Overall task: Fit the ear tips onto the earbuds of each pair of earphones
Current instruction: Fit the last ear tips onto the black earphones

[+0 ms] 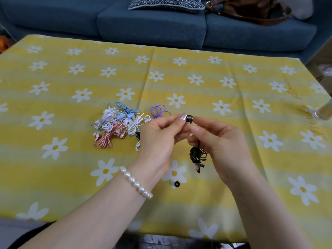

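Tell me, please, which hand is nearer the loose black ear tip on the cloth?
Left. The left hand is just above the ear tip; the right hand sits farther right.

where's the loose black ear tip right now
In the head view, the small black ring-shaped ear tip lies alone on the yellow daisy-print tablecloth, near the front edge, just right of the left wrist and below the dangling black coiled earphone cable.

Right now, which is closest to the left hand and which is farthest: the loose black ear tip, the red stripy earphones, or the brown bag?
1. Loose black ear tip, on the cloth just below the left hand.
2. Red stripy earphones, out to its left.
3. Brown bag, far back on the sofa.
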A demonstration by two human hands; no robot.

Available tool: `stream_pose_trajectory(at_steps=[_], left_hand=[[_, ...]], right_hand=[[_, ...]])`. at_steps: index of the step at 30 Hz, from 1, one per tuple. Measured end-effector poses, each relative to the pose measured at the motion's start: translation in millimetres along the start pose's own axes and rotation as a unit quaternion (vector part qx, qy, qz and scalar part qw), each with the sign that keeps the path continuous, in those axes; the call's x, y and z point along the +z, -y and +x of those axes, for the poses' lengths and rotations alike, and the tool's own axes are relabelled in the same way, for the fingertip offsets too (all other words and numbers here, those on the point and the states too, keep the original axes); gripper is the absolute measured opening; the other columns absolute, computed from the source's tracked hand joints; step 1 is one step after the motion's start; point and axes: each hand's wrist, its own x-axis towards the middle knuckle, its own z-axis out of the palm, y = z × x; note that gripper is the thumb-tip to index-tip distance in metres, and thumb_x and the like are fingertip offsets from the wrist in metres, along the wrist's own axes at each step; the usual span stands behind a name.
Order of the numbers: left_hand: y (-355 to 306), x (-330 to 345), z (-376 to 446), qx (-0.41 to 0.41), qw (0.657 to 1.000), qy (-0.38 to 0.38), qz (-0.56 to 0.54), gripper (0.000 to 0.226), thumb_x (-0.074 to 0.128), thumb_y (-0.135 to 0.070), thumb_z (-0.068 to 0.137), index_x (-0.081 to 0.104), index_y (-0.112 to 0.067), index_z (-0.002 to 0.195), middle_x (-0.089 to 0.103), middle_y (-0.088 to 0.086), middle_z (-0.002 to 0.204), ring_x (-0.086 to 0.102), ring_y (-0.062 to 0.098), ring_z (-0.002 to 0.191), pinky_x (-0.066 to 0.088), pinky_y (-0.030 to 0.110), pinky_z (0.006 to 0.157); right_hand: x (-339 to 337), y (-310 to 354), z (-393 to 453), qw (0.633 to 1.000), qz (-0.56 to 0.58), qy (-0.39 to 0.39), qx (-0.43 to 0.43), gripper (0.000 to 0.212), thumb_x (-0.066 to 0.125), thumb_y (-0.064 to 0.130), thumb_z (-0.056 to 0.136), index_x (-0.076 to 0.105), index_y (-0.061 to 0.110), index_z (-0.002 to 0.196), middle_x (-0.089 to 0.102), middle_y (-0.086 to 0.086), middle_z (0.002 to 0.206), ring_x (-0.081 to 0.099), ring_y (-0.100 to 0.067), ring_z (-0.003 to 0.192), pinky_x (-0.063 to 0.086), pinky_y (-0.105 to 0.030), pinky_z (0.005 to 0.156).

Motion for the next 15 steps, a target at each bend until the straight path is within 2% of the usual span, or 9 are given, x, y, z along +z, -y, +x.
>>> stream_pose_trajectory(at_steps=[2,3,6,9,11,12,14,15], left_hand=[[2,-2,2,0.015,0.998,-0.003,0.061,0.015,0.06,-0.01,0.085,0.069,-0.016,0.075,0.069,-0.005,0.064,0.063,0.007,0.062,0.051,0.02,0.059],[3,-2,2,0.017,0.995,0.004,0.103,0.013,0.06,-0.017,0.086,0.069,-0.019,0.077,0.07,-0.006,0.071,0.062,0.008,0.068,0.048,0.021,0.062],[8,-4,3,-0.014,0.982,0.039,0.184,0.022,0.051,-0.036,0.09,0.068,-0.022,0.091,0.068,-0.008,0.089,0.058,0.01,0.085,0.042,0.02,0.071],[12,-4,3,-0.081,0.973,0.099,0.192,0.049,0.04,-0.052,0.09,0.067,-0.015,0.107,0.068,-0.005,0.096,0.06,0.007,0.091,0.041,0.01,0.071],[17,-4,2,-0.137,0.965,0.164,0.15,0.063,0.038,-0.065,0.083,0.069,-0.012,0.1,0.069,0.001,0.09,0.063,0.014,0.092,0.043,0.016,0.082],[19,-3,1,-0.174,0.956,0.195,0.132,0.065,0.038,-0.069,0.08,0.07,-0.015,0.092,0.07,0.003,0.088,0.065,0.018,0.092,0.044,0.021,0.083],[22,-3,-3,-0.258,0.928,0.242,0.112,0.056,0.042,-0.071,0.074,0.068,-0.022,0.081,0.07,0.004,0.085,0.067,0.021,0.092,0.04,0.03,0.077],[23,-3,-4,-0.293,0.916,0.255,0.098,0.048,0.049,-0.067,0.071,0.066,-0.023,0.08,0.07,0.003,0.084,0.066,0.022,0.093,0.036,0.034,0.08]], right_hand=[[-1,2,1,1.0,0.025,-0.003,0.002,0.025,0.063,-0.008,0.076,0.065,0.004,0.098,0.065,-0.004,0.066,0.063,-0.017,0.058,0.053,-0.025,0.063],[-1,3,2,0.999,0.054,-0.005,0.002,0.026,0.059,-0.013,0.076,0.065,0.003,0.096,0.063,-0.003,0.062,0.063,-0.017,0.057,0.054,-0.025,0.061],[-3,9,4,0.985,0.171,-0.017,0.017,0.021,0.053,-0.014,0.077,0.062,0.001,0.09,0.063,-0.004,0.057,0.065,-0.017,0.054,0.055,-0.023,0.057],[-7,15,6,0.965,0.256,-0.046,0.027,0.021,0.048,-0.014,0.082,0.06,0.001,0.088,0.062,-0.008,0.062,0.068,-0.018,0.058,0.054,-0.02,0.056],[-10,17,7,0.953,0.295,-0.064,0.028,0.021,0.045,-0.014,0.084,0.058,0.001,0.09,0.06,-0.012,0.073,0.071,-0.02,0.063,0.054,-0.018,0.057],[-11,17,8,0.95,0.303,-0.075,0.027,0.021,0.045,-0.014,0.085,0.057,0.001,0.093,0.058,-0.014,0.079,0.071,-0.021,0.065,0.054,-0.018,0.057],[-15,16,10,0.948,0.302,-0.101,0.023,0.022,0.044,-0.014,0.086,0.054,0.001,0.099,0.056,-0.016,0.087,0.072,-0.022,0.069,0.055,-0.019,0.06],[-17,16,11,0.947,0.301,-0.114,0.02,0.023,0.044,-0.014,0.087,0.053,0.001,0.101,0.056,-0.017,0.088,0.072,-0.023,0.07,0.056,-0.019,0.06]])
